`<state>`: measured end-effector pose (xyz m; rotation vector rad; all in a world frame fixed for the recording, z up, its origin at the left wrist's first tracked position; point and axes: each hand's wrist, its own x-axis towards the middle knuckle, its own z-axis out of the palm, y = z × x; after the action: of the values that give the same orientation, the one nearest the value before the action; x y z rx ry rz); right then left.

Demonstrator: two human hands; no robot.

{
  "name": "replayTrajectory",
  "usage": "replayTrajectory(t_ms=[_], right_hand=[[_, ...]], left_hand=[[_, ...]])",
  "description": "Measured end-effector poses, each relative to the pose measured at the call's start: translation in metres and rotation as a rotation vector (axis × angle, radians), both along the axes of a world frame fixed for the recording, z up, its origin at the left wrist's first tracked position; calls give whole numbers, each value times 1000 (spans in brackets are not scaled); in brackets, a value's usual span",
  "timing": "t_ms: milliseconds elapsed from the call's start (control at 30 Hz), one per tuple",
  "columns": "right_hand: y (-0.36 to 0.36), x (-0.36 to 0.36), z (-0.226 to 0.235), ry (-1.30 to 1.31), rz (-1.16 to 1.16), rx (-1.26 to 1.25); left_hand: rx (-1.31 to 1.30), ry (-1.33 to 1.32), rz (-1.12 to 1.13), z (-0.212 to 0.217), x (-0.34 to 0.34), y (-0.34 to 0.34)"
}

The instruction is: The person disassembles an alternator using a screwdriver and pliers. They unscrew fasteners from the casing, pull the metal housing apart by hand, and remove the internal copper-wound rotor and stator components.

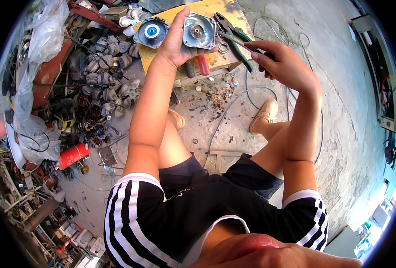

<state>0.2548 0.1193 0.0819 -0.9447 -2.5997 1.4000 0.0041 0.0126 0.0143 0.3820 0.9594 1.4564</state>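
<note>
My left hand (176, 44) is closed around the edge of a square grey metal motor end cover (199, 41), held over the yellow bench. A round hub with a central hole sits in the cover's middle. My right hand (283, 64) grips a slim tool with a thin metal shaft (234, 40), pointed toward the cover; my fingers mostly hide its handle. Pliers with dark green handles (243, 59) lie beneath that shaft. Left of my left hand rests a second end cover (151, 39) with a blue ring at its centre. A metal ring (223, 47) lies beside the pliers.
The worn yellow bench (162, 10) carries a red handle (203, 65) and a dark handle (189, 69) near its front edge. Motor parts (108, 58) are heaped at left, near a red cylinder (74, 156). Cable (227, 105) and scraps (220, 96) lie on the concrete floor.
</note>
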Motion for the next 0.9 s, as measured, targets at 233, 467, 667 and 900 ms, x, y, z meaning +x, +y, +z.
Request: replayTrajectory(t_ms=[233, 467, 667, 900], right_hand=[[2, 14, 16, 78, 80, -25], [-6, -1, 10, 67, 130, 123], [-8, -5, 6, 53, 139, 142], [-3, -6, -1, 71, 151, 37]], left_hand=[[135, -182, -43, -5, -14, -2], [94, -15, -13, 0, -11, -2], [84, 13, -3, 0, -8, -2], [102, -110, -26, -5, -14, -3]])
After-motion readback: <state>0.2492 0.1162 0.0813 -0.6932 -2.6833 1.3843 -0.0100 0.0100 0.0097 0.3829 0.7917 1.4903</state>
